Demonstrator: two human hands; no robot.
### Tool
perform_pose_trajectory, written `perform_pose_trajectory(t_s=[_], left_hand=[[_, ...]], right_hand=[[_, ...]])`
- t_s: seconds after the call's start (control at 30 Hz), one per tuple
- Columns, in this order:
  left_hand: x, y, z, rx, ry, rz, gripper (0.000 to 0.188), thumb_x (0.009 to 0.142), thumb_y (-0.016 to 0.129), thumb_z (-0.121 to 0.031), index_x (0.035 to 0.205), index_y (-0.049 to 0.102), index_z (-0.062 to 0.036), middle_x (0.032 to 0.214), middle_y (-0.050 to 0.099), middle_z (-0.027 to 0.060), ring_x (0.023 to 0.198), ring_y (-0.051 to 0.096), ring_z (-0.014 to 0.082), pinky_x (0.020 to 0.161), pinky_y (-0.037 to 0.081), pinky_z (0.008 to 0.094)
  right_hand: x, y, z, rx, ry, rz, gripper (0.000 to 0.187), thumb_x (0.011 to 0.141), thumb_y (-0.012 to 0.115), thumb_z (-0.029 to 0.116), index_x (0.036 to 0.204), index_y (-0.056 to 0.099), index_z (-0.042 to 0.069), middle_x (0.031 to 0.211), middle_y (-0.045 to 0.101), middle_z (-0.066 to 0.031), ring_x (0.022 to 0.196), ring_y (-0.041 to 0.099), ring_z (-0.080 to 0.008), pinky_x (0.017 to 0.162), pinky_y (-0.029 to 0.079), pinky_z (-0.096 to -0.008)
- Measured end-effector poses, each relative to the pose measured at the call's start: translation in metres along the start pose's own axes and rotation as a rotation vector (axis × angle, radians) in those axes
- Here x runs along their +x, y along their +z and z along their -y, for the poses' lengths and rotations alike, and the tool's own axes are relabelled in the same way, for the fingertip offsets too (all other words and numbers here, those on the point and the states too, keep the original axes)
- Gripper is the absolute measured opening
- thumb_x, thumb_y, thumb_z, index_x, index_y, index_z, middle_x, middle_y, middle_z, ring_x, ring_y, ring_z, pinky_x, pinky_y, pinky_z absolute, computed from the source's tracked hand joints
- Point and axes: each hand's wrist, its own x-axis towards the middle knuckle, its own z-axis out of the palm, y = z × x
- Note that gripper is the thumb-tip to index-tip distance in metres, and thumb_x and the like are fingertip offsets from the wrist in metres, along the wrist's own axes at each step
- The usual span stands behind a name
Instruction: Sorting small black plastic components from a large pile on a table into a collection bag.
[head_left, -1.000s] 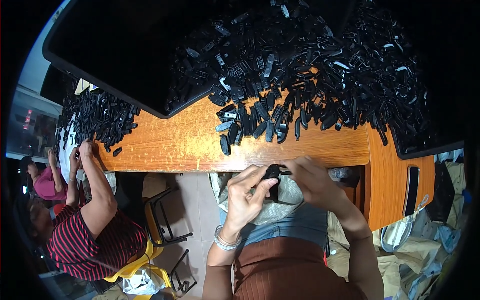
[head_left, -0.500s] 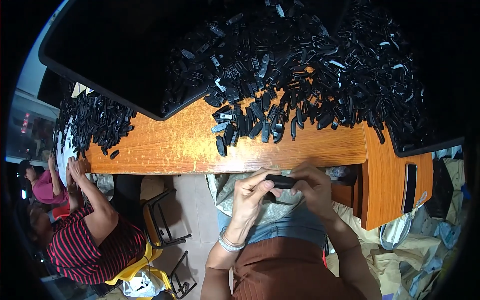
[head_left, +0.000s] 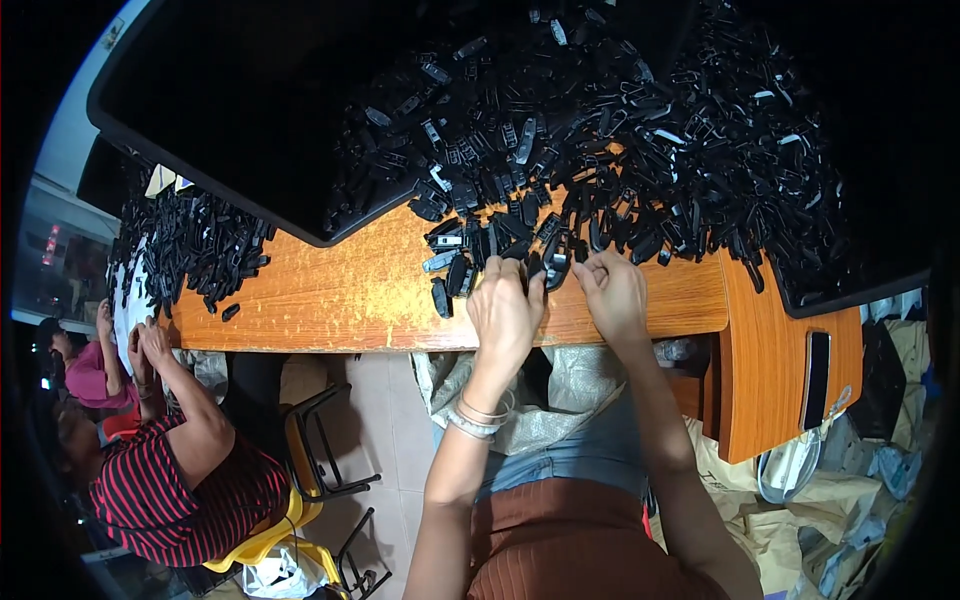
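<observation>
- Between eleven and twelve o'clock from the wearer, the left hand [head_left: 504,308] is resting at the near edge of a spread of small black pieces [head_left: 441,298] on a wooden table [head_left: 330,300]. Its fingertips are pointing down among them; whether they are grasping one, I cannot tell. The step in hand is probably picking out pieces.
- At twelve o'clock, between the hands, a shiny black piece [head_left: 557,264] is lying on the table, narrow and longish, its top catching the light.
- Also near twelve, slightly rightward, the right hand [head_left: 614,300] is holding its thumb and fingertips close together beside the pieces; I cannot tell whether anything is between them. The next move seems to be calling for a light pinch, freeing one piece from its neighbours.
- From twelve towards one o'clock, farther away, the main pile [head_left: 690,190] is spreading, dense and jumbled, mostly black with scattered pale glints.
- At two o'clock, a dark-screened phone [head_left: 817,380] is lying on the table.
</observation>
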Motion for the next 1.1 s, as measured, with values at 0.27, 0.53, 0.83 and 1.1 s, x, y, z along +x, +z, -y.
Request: perform_pose_trajectory(t_s=[0.27,0.53,0.83,1.1], left_hand=[[-0.035,-0.035,-0.004,-1.011,-0.414,0.374,0.025,0.082,0.061,0.001,0.104,0.050,-0.0021,0.084,0.053,0.0002,0.065,0.046,0.0028,0.053,0.037,0.0166],[-0.052,-0.061,-0.014,-0.778,-0.345,0.404,0.028,0.078,0.066,0.001,0.105,0.059,0.0030,0.077,0.052,0.0033,0.064,0.045,0.0048,0.054,0.039,0.0195],[-0.048,-0.070,-0.014,-0.556,0.020,0.331,0.024,0.077,0.066,-0.001,0.099,0.061,0.0074,0.084,0.058,0.0105,0.063,0.053,0.0152,0.057,0.042,0.0264],[-0.050,-0.067,-0.017,-0.714,-0.085,0.288,0.022,0.079,0.063,0.001,0.100,0.062,0.0061,0.080,0.059,0.0099,0.066,0.056,0.0146,0.059,0.044,0.0247]], right_hand=[[-0.028,-0.034,0.015,0.909,0.175,0.121,0.033,0.078,0.062,-0.005,0.109,0.051,-0.006,0.087,0.054,-0.0069,0.072,0.057,-0.0105,0.061,0.046,-0.0209],[-0.050,-0.058,0.037,0.787,-0.244,0.441,0.043,0.084,0.044,-0.008,0.126,0.047,-0.002,0.098,0.057,-0.0109,0.084,0.057,-0.0163,0.074,0.046,-0.0266],[-0.052,-0.062,0.038,0.495,-0.418,0.389,0.038,0.083,0.049,-0.005,0.120,0.053,0.001,0.089,0.056,-0.0104,0.078,0.054,-0.0177,0.070,0.043,-0.0281],[-0.065,-0.048,0.033,0.184,-0.603,0.236,0.038,0.081,0.054,-0.006,0.118,0.052,0.001,0.092,0.054,-0.0146,0.078,0.056,-0.0279,0.070,0.044,-0.0303]])
